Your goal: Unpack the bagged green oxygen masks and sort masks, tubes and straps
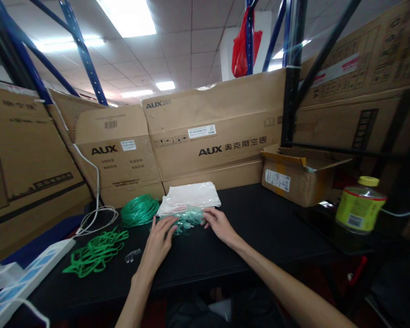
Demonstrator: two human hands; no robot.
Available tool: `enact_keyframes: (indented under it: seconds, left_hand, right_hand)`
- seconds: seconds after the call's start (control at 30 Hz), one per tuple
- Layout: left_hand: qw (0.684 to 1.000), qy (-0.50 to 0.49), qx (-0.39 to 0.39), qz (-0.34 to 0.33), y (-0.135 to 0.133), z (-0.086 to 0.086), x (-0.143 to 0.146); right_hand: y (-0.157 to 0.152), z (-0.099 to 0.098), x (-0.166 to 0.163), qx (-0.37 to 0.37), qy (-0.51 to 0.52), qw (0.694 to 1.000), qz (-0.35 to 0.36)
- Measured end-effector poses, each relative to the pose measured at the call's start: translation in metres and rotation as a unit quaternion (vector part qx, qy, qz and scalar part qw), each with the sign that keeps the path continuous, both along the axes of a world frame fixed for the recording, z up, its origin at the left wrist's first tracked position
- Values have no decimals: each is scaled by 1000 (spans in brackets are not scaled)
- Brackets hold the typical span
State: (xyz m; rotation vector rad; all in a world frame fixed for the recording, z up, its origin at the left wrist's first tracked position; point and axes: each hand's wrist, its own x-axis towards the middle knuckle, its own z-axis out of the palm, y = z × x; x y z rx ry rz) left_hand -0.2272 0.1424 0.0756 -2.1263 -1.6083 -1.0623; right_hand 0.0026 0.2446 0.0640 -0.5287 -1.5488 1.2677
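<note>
A clear plastic bag (194, 213) with pale green, small parts in it lies on the black tabletop in front of me. At its right end, my right hand (220, 224) has its fingers closed on the plastic. My left hand (162, 237) curls its fingers over the left end, with the grip partly hidden. Just behind the bag rests a stack of white plastic sheets or bags (191, 193). Left of my left hand are a coil of green tubing (140, 210), a loose tangle of green strips (95, 253) and a small clear plastic piece (132, 255).
Cardboard panels (212, 136) wall off the table's back. An opened carton (294, 177) stands at the back right, near a yellow-capped bottle (361, 207). Along the left edge runs a white power strip (37, 269) with a white cable (97, 182). Blue rack posts (85, 54) rise behind.
</note>
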Motion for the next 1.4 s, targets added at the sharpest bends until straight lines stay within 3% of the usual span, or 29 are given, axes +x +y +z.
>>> enact_keyframes:
  seconds: [0.2, 0.4, 0.53, 0.7, 0.93, 1.13, 1.4]
  left_hand:
    - [991, -96, 94, 14, -23, 20, 24]
    - [978, -195, -34, -68, -32, 23, 89]
    - [980, -193, -27, -49, -22, 13, 113]
    - [985, -171, 1, 5, -22, 6, 113]
    - [987, -157, -37, -19, -21, 6, 114]
    - [956, -257, -123, -75, -21, 11, 111]
    - [949, -276, -140, -56, -23, 14, 114]
  right_hand:
    - [-28, 5, 20, -73, 47, 995, 52]
    - [-62, -1, 44, -108, 41, 988, 101]
    - [-64, 1, 46, -109, 20, 990, 82]
    - [-74, 2, 44, -78, -3, 994, 73]
    - [-76, -2, 42, -50, -23, 997, 58]
    - [-76, 7, 46, -29, -22, 998, 54]
    - [-76, 5, 46, -55, -21, 997, 55]
